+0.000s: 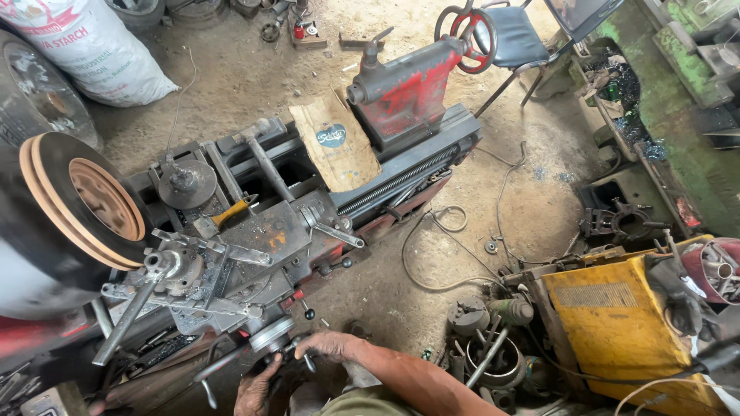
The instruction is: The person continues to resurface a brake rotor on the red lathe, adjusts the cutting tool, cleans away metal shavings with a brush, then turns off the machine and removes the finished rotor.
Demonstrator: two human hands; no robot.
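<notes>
Starting at the left, a large grooved pulley wheel [81, 202] sits on the lathe [308, 208]. Low on the carriage, the left hand [257, 389] grips a handwheel [271, 336], fingers curled beneath it. The right hand [330, 344] rests just beside, fingers closed over a lever handle [307, 360]. Further right stands a yellow welding machine [617, 323].

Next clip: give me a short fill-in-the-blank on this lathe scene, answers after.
1. Both hands, the left hand and the right hand, rest at the lathe's round ____.
2. The box at the right is ____.
3. The wheel on the lathe's far end is ____.
4. A piece of ____ lies across the lathe bed.

Answers: handwheel; yellow; red; cardboard
</notes>
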